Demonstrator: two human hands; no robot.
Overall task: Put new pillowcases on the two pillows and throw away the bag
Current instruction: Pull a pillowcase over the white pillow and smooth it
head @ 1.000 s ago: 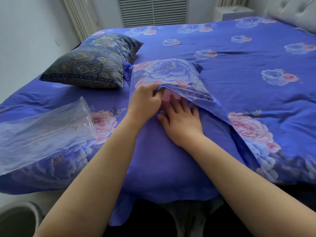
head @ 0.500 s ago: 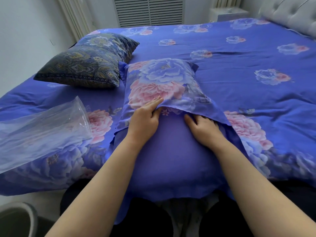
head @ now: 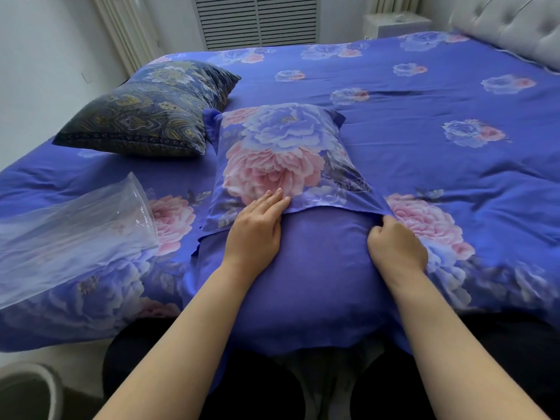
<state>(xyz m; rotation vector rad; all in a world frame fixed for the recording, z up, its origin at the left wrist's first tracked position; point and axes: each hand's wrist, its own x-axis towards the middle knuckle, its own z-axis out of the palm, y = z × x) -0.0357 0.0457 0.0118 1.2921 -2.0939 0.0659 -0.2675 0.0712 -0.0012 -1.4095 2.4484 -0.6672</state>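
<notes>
Both hands shifted apart: left hand (head: 256, 228) flat on floral pillowcase (head: 281, 159), right hand (head: 394, 247) pinching its right hem. Pillow lies mid-bed. Risk: uneven tug bunches flap. Bag (head: 72, 237) unbinned, left.

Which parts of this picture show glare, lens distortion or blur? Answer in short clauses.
Head view: glare streaks on the clear plastic bag; wide-angle bending at the louvred panel and headboard; soft daylight, faint shadows; slight blur on the right hand.
</notes>
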